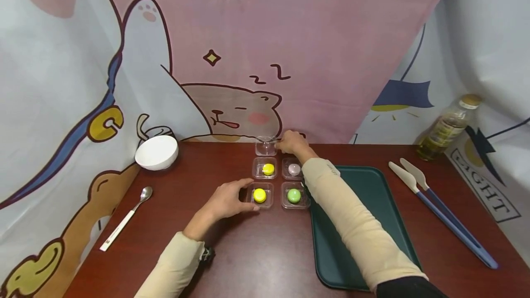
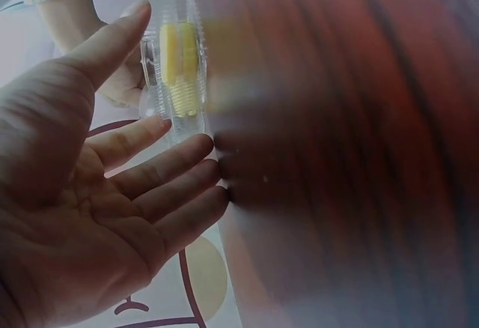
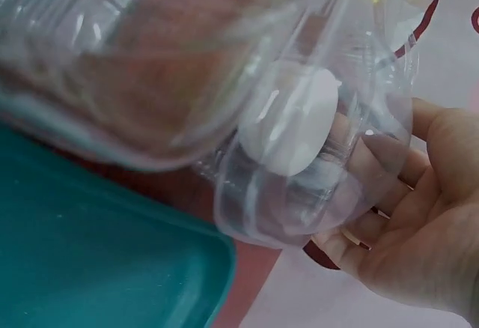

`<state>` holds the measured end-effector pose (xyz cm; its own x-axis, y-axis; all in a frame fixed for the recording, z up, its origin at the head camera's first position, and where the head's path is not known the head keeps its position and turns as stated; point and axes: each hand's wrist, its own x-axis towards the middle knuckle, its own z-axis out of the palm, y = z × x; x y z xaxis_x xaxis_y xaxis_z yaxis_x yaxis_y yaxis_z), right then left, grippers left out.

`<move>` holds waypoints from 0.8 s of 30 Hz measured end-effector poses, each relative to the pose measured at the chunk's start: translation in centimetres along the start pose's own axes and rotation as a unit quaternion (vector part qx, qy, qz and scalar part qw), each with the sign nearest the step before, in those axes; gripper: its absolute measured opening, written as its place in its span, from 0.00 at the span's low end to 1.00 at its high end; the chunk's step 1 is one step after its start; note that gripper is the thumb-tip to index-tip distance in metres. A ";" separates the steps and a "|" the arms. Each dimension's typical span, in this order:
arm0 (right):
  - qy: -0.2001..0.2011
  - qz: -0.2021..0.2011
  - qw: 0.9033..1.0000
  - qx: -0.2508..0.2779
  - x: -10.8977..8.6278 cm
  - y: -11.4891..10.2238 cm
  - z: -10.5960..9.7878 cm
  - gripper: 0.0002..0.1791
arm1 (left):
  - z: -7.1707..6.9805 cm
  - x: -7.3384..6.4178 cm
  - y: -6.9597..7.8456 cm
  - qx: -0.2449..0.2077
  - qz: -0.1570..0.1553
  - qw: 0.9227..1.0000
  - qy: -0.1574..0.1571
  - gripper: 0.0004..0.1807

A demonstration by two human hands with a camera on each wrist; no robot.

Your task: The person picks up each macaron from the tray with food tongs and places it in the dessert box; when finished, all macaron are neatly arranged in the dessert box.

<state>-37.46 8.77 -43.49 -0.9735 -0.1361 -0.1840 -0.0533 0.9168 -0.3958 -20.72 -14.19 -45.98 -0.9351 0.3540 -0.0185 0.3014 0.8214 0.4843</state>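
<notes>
Small clear plastic boxes stand in two columns near the back of the table. The front left box [image 1: 267,203] holds a yellow macaron [image 1: 259,195], and my left hand [image 1: 227,200] reaches around its left side, thumb and fingers spread. In the left wrist view those fingers are straight beside the clear plastic. At the back, my right hand [image 1: 293,143] has its fingertips right at the side of a clear plastic piece [image 1: 266,147]. Its loosely bent fingers [image 3: 423,171] show partly through plastic, behind the pale macaron [image 3: 292,122]. Another yellow macaron [image 1: 268,169] and a green one [image 1: 294,196] sit in neighbouring boxes.
A dark green tray [image 1: 364,261] lies under my right forearm. Blue-handled tongs [image 1: 449,220] and an oil bottle [image 1: 440,132] are at the right. To the left are a white bowl [image 1: 157,153] and a spoon [image 1: 126,219]. A printed cloth [image 1: 331,59] hangs behind the table.
</notes>
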 end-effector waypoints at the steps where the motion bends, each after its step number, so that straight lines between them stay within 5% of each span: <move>1: -0.003 0.002 1.000 -0.004 0.0 -0.1 0.0 0.19 | 0.0 0.0 0.0 0.000 -0.001 1.000 -0.001 0.46; 14: -0.027 0.018 0.999 -0.017 0.1 -0.4 0.2 0.17 | 0.0 0.2 -0.1 -0.001 -0.007 1.000 -0.002 0.45; 24: -0.018 -0.008 1.000 -0.003 0.1 0.3 0.3 0.13 | 0.1 0.1 0.1 -0.003 -0.007 1.000 -0.001 0.44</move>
<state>-37.54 8.94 -43.95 -0.9639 -0.1641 -0.2098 -0.0703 0.9164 -0.3939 -20.77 -14.02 -46.01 -0.9390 0.3427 -0.0277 0.2864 0.8241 0.4886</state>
